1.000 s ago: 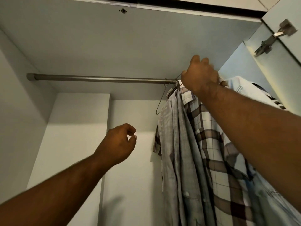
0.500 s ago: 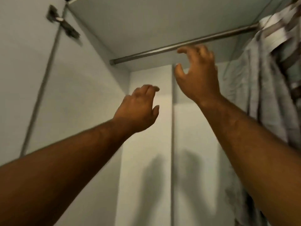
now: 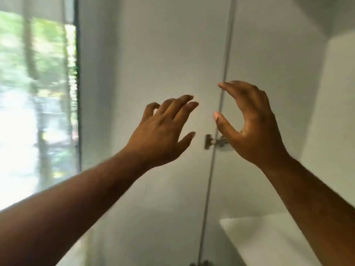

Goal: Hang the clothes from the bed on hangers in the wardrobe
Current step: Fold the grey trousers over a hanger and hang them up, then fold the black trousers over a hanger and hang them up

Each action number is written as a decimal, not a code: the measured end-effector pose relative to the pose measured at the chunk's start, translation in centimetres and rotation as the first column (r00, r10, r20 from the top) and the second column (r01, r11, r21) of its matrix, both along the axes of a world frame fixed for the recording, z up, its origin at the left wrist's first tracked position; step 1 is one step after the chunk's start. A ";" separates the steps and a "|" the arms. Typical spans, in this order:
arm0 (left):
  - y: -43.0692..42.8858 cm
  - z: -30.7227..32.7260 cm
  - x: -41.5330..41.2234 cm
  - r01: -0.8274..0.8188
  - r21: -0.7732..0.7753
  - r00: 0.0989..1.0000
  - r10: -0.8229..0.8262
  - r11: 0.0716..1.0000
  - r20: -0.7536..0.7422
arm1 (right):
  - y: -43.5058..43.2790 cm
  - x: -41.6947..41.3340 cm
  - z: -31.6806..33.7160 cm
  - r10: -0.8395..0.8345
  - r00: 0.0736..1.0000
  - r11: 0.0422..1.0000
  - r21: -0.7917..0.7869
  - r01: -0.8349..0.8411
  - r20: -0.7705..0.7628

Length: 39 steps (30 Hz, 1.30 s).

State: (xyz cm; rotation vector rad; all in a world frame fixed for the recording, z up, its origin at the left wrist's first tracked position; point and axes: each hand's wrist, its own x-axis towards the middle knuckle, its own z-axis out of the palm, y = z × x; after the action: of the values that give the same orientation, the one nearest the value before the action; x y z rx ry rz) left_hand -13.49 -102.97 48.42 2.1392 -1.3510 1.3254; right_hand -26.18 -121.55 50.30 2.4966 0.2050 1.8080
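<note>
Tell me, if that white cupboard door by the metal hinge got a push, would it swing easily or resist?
Probably it would swing easily: the wardrobe door hangs on a metal hinge, so it should pivot rather than slide. It looks like a flat, thin panel, so likely stiff and fairly light. Both the left hand and right hand are open and apart from it.

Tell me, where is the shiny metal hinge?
The hinge sits mid-frame in the head view, on the white door seam, just left of the right hand.
</note>
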 end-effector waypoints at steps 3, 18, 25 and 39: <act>9.6 -3.5 0.2 -0.154 0.027 0.986 0.155 0.988 -0.054 | 6.9 3.4 -4.1 0.187 0.980 0.982 0.029 -0.186 -0.064; 60.5 -25.7 -13.8 -0.790 0.148 0.492 0.760 0.595 -0.424 | 55.3 7.5 -28.3 0.862 0.347 0.483 0.395 -0.782 -0.368; 73.9 -34.4 -27.2 -0.921 0.245 0.106 0.802 0.302 -0.588 | 74.2 3.0 -35.5 0.849 -0.034 0.248 0.455 -0.855 -0.528; 92.6 -44.6 -39.9 -0.899 0.423 -0.394 0.625 -0.111 -0.674 | 104.4 -5.5 -47.9 0.515 -0.487 0.034 0.585 -0.810 -0.705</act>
State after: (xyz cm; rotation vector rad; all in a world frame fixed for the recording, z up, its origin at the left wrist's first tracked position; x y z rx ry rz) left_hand -53.38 -10.32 3.80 2.7115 1.2981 0.3546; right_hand -31.68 -17.10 2.37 2.5909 2.6842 -0.5318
